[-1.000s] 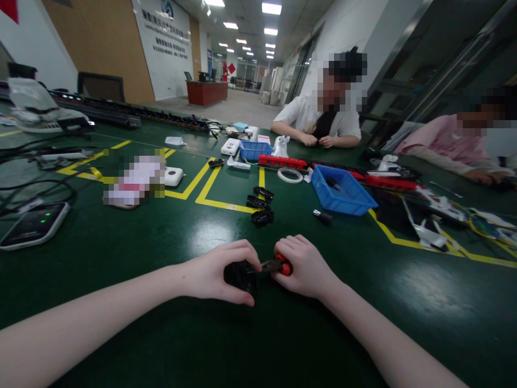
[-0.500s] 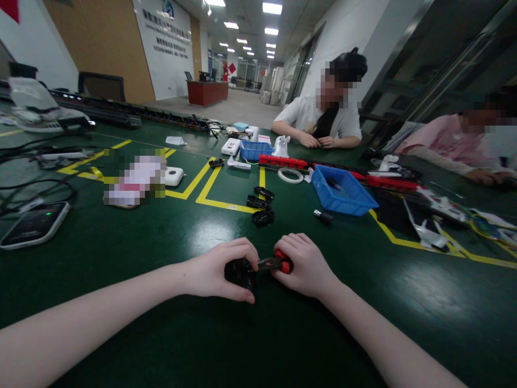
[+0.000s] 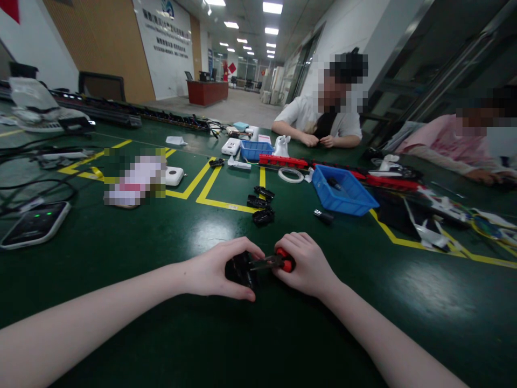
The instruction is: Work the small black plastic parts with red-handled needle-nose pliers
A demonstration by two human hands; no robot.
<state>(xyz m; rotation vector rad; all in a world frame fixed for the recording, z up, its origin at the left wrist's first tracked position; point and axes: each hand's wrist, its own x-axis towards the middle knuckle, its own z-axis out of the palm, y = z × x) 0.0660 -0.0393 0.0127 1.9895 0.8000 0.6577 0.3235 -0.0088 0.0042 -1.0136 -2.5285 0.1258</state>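
Observation:
My left hand (image 3: 214,269) is closed around a small black plastic part (image 3: 239,269) that rests on the green table (image 3: 161,237). My right hand (image 3: 309,265) grips a red-handled tool (image 3: 283,262), probably a screwdriver. Its dark metal tip (image 3: 262,263) points left into the black part. Both forearms lie on the table's near side.
Three more black parts (image 3: 260,203) lie just beyond my hands, with a blue bin (image 3: 343,189) and a small black cylinder (image 3: 323,216) to the right. A device with green lights (image 3: 34,222) sits at the left. Two people sit across the table.
My hands and the tool have shifted very slightly; the left fingers have reset on the black part. Nothing else has moved.

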